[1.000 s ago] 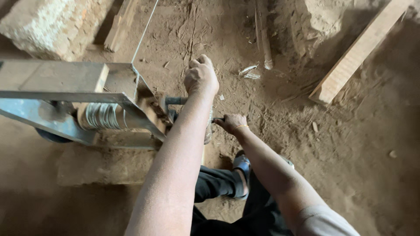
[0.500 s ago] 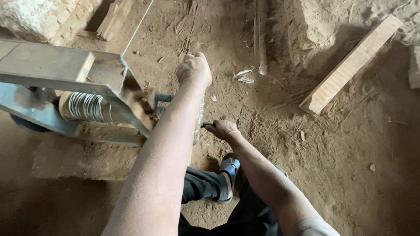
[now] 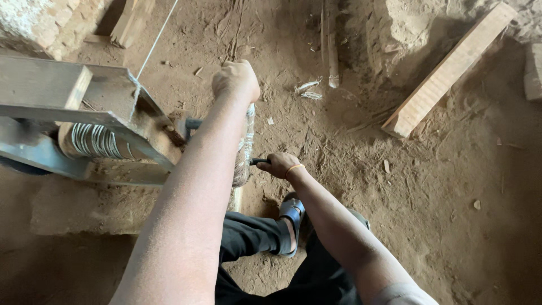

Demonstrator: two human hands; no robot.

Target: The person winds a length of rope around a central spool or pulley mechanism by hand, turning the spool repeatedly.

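Observation:
My left hand (image 3: 236, 79) is a closed fist on the top of a crank lever (image 3: 246, 148) wrapped in pale tape or plastic. My right hand (image 3: 279, 164) grips a short dark handle (image 3: 258, 161) at the lever's lower end. The lever joins a dark axle (image 3: 193, 123) that runs into a grey metal frame (image 3: 121, 121). Inside the frame sits a spool wound with shiny wire (image 3: 96, 140). A thin wire (image 3: 153, 42) runs from the frame up and away over the dirt floor. My leg in dark trousers and a sandalled foot (image 3: 292, 213) rest below the crank.
A pale wooden plank (image 3: 449, 69) lies diagonally at the upper right on the dirt floor (image 3: 451, 186). A thin stick (image 3: 332, 42) and a rough stone block (image 3: 39, 25) lie at the top. Another wood piece (image 3: 131, 21) sits beside the block.
The crank has turned: my left hand has stayed at the top of the lever while my right hand has gone lower and slightly right. The view has shifted a little.

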